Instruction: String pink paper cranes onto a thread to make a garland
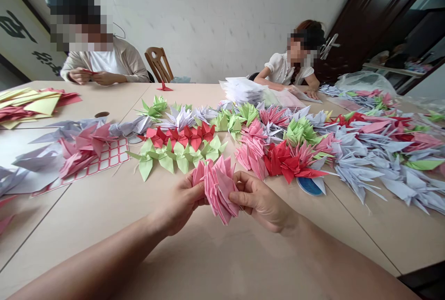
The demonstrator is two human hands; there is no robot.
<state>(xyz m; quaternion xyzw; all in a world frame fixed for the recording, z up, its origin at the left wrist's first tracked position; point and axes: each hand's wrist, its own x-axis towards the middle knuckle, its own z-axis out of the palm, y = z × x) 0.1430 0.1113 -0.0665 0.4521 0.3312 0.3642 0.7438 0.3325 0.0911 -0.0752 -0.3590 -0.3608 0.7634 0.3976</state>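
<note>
Both forearms reach forward. The left hand (179, 200) and right hand (259, 200) press a stack of pink paper cranes (217, 188) from 2 sides. The fingers (243, 184) hold it narrow between them, above the surface (215, 267), just before green cranes (174, 156).
</note>
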